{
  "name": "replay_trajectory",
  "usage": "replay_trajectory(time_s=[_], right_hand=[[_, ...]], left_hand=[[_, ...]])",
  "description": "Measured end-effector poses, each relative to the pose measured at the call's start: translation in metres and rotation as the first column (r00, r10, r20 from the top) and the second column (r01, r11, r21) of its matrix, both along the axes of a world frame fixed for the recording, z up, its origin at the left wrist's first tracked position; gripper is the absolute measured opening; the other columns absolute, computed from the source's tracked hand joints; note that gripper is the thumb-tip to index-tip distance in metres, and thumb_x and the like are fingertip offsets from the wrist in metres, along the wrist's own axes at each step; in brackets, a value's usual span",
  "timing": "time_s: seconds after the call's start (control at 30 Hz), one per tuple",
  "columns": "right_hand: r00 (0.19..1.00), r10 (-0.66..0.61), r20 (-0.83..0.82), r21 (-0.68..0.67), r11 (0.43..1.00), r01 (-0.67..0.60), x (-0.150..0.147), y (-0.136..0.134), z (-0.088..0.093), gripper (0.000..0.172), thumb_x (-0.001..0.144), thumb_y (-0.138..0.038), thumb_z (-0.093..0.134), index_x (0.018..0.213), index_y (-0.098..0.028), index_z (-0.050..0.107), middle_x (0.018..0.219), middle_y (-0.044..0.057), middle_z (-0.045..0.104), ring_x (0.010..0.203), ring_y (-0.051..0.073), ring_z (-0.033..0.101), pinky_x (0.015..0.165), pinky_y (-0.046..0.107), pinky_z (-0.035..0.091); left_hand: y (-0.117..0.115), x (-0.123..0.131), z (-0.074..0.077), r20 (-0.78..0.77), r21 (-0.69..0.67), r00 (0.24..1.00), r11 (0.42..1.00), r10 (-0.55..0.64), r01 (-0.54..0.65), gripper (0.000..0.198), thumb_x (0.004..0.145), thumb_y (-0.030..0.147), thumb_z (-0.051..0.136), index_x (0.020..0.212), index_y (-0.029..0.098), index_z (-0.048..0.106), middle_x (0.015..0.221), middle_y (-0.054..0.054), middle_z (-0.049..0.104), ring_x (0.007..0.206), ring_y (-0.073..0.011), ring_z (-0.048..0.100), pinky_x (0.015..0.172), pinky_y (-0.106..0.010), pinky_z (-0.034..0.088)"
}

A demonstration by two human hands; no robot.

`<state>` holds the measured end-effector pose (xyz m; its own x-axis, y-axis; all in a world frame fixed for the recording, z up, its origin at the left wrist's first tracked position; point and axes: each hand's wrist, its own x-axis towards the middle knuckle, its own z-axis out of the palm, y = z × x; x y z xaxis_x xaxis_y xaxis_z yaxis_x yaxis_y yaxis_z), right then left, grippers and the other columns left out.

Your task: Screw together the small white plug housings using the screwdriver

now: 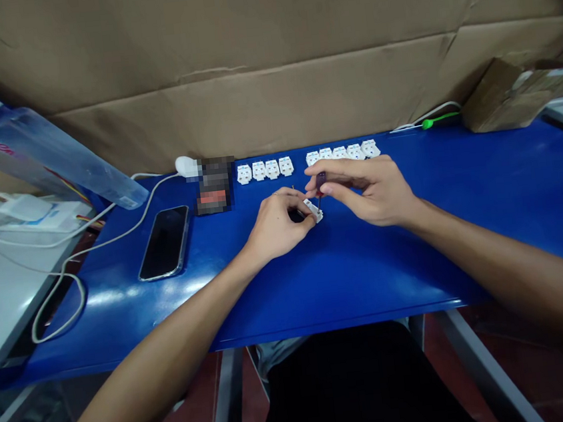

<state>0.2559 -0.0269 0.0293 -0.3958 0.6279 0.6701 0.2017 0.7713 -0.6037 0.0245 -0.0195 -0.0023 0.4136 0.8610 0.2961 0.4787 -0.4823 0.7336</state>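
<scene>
My left hand (277, 223) pinches a small white plastic socket part (313, 209) against the blue table (488, 216). My right hand (367, 188) grips a small screwdriver with a dark red handle (321, 181), held upright with its tip on the white part. Both hands meet at the middle of the table. Behind them lie two rows of similar white parts, one on the left (264, 170) and one on the right (342, 153).
A black phone (165, 242) lies face up at the left. A white cable (79, 249) and charger (187, 166) run along the left side. A cardboard wall (266, 65) backs the table. A cardboard box (511, 96) and green-tipped cable (428, 123) sit at far right.
</scene>
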Motion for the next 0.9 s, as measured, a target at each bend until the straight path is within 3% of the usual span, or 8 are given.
replay_trajectory(time_s=[0.3,0.47,0.6,0.73,0.9], right_hand=[[1.000,-0.012,-0.023,-0.073,0.997,0.010,-0.001,-0.002,0.003,0.034,0.105,-0.024,0.074,0.137,-0.027,0.086,0.114,0.001,0.092,0.100,0.019,0.089,0.099,0.037,0.077],[0.993,-0.003,-0.121,-0.116,0.993,-0.011,-0.004,0.000,-0.003,0.030,0.103,-0.024,0.079,0.132,-0.027,0.088,0.113,0.000,0.091,0.097,0.019,0.089,0.097,0.035,0.077],[0.975,-0.070,-0.212,-0.126,0.991,0.044,-0.007,0.000,-0.009,0.029,0.099,-0.022,0.085,0.127,-0.028,0.090,0.112,-0.001,0.091,0.096,0.019,0.090,0.098,0.035,0.078],[0.977,-0.090,-0.195,-0.122,0.990,0.067,-0.007,0.001,-0.012,0.029,0.102,-0.026,0.083,0.131,-0.027,0.088,0.114,0.000,0.091,0.098,0.021,0.090,0.099,0.039,0.078],[0.948,-0.175,-0.267,-0.119,0.982,0.148,-0.001,0.007,-0.008,0.030,0.101,-0.039,0.087,0.129,-0.030,0.084,0.111,0.003,0.091,0.101,0.024,0.090,0.095,0.041,0.079]], left_hand=[[0.000,0.001,-0.001,0.012,-0.019,1.000,1.000,0.005,-0.005,0.010,0.087,0.018,0.081,0.083,0.025,0.087,0.109,-0.006,0.085,0.102,-0.0245,0.078,0.099,-0.046,0.067],[0.000,0.001,0.000,0.026,-0.024,1.000,1.000,0.005,-0.004,0.011,0.087,0.017,0.081,0.083,0.024,0.088,0.113,-0.007,0.085,0.101,-0.0240,0.079,0.098,-0.045,0.068],[0.000,0.001,0.000,0.017,-0.024,1.000,1.000,0.000,0.001,0.011,0.087,0.016,0.082,0.084,0.024,0.089,0.117,-0.007,0.085,0.107,-0.0252,0.080,0.101,-0.046,0.067],[-0.001,-0.001,-0.001,0.011,-0.016,1.000,1.000,-0.019,0.019,0.010,0.090,0.016,0.083,0.086,0.024,0.088,0.115,-0.007,0.083,0.108,-0.0243,0.080,0.104,-0.046,0.066],[0.002,-0.015,0.007,-0.039,-0.002,0.996,0.996,-0.085,0.085,0.005,0.094,0.030,0.087,0.093,0.024,0.088,0.124,-0.009,0.082,0.105,-0.0247,0.079,0.098,-0.045,0.065]])
